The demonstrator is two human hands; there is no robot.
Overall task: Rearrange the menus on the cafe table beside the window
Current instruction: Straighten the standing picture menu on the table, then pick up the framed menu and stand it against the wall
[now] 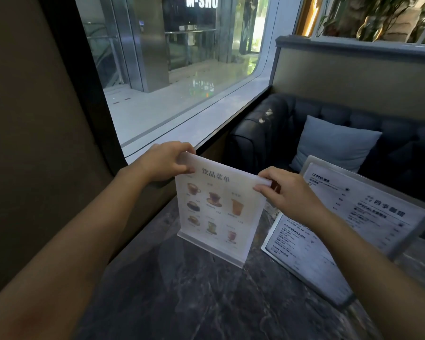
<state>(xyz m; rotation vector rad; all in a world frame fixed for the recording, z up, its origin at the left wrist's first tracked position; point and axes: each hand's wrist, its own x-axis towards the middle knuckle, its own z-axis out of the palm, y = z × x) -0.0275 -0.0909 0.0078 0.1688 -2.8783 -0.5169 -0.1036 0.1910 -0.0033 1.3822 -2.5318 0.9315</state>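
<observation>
An upright acrylic drinks menu stand [219, 209] with pictures of cups stands on the dark marble table [182, 303], near the window side. My left hand [166, 161] pinches its top left corner. My right hand [287, 192] pinches its top right corner. To the right, a second upright stand with a black-and-white coffee menu [368, 207] leans at an angle. A flat black-and-white menu sheet [304, 256] lies on the table in front of that stand, partly hidden by my right forearm.
A large window [182, 69] with a pale sill [206, 123] runs along the table's far left. A dark tufted sofa [268, 133] with a blue cushion [334, 143] sits behind the table. A brown wall panel [35, 119] rises on the left.
</observation>
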